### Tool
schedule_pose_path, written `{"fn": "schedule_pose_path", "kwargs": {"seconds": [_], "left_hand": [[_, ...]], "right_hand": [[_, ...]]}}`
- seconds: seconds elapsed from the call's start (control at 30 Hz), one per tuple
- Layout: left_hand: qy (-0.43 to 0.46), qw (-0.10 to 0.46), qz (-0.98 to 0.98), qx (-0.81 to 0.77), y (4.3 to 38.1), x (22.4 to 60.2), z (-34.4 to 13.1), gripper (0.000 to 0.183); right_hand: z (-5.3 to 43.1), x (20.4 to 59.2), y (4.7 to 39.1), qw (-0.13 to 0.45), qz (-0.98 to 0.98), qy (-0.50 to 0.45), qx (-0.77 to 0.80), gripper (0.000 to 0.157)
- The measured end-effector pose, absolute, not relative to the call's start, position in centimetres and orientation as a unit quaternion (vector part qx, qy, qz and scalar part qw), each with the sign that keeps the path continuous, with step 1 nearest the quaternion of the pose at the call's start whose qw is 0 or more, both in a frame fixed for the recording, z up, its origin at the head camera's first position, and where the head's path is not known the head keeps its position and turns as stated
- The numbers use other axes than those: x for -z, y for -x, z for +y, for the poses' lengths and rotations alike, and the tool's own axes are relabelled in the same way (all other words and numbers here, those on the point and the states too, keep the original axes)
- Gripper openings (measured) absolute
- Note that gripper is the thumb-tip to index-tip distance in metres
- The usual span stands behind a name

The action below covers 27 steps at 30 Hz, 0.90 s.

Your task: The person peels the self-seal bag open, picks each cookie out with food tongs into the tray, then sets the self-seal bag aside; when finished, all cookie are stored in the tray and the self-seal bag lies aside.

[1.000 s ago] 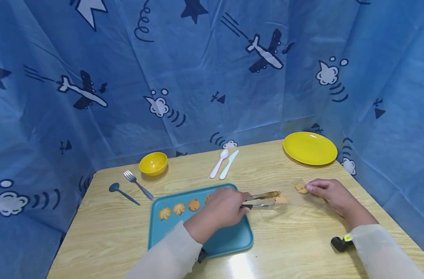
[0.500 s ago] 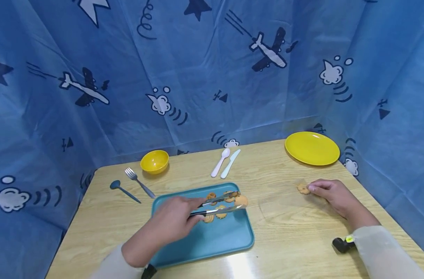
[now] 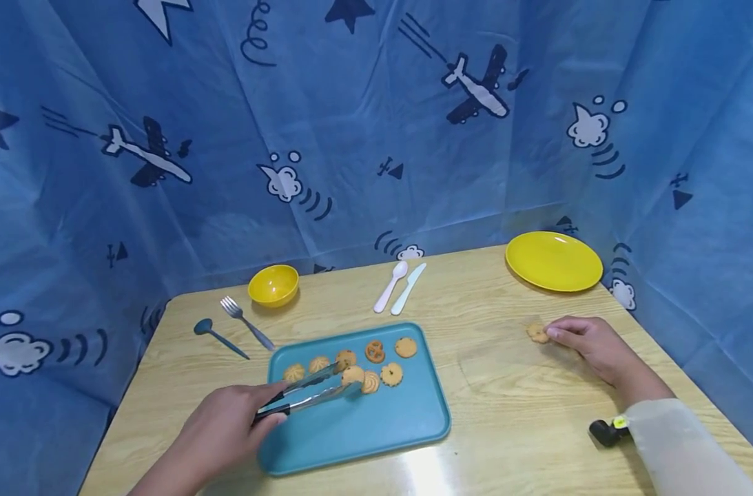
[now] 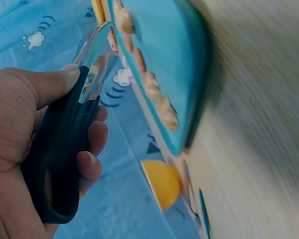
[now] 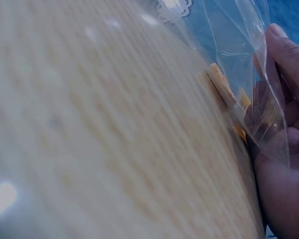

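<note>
My left hand grips the black handles of metal tongs over the blue-green tray. Between the tong tips is a round cookie. In the left wrist view, the thumb and fingers wrap the black handle. Several cookies lie on the tray's far half, along with a pretzel. At the right, my right hand pinches the edge of a clear plastic bag lying on the table. A cookie shows through the bag by the fingertips.
A yellow bowl, a fork and a small dark teal ladle lie behind and left of the tray. Behind it are a pink spoon and a pale knife. A yellow plate stands back right, near the curtain.
My left hand has drawn the tongs leftward from the bag's mouth to over the tray, with the cookie still between the tips. The right hand keeps its place on the bag.
</note>
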<state>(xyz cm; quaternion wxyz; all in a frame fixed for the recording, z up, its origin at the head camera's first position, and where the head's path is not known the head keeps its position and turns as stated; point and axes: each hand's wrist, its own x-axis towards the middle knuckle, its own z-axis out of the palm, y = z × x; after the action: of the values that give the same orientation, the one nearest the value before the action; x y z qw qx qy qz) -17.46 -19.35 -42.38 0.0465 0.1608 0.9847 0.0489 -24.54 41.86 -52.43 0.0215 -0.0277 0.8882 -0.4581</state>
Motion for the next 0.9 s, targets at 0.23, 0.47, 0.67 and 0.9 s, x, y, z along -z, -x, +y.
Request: {"fn": "schedule_pose_path", "kwargs": {"seconds": [0.23, 0.47, 0.67, 0.9], "left_hand": [[-0.149, 0.069, 0.985, -0.048, 16.9, 42.7, -21.1, 0.048], [-0.158, 0.046, 0.985, -0.058, 17.5, 42.8, -20.4, 0.052], [-0.24, -0.002, 0.969, -0.061, 18.8, 42.8, -16.2, 0.051], [-0.352, -0.033, 0.928, -0.117, 20.5, 43.1, -8.8, 0.041]], "right_hand": [[41.8, 52.0, 24.5, 0.026, 0.887, 0.02, 0.46, 0.04], [42.0, 52.0, 24.5, 0.027, 0.877, 0.017, 0.479, 0.041], [42.0, 52.1, 24.4, 0.028, 0.879, 0.015, 0.477, 0.041], [41.8, 52.6, 24.8, 0.033, 0.886, 0.011, 0.462, 0.039]]}}
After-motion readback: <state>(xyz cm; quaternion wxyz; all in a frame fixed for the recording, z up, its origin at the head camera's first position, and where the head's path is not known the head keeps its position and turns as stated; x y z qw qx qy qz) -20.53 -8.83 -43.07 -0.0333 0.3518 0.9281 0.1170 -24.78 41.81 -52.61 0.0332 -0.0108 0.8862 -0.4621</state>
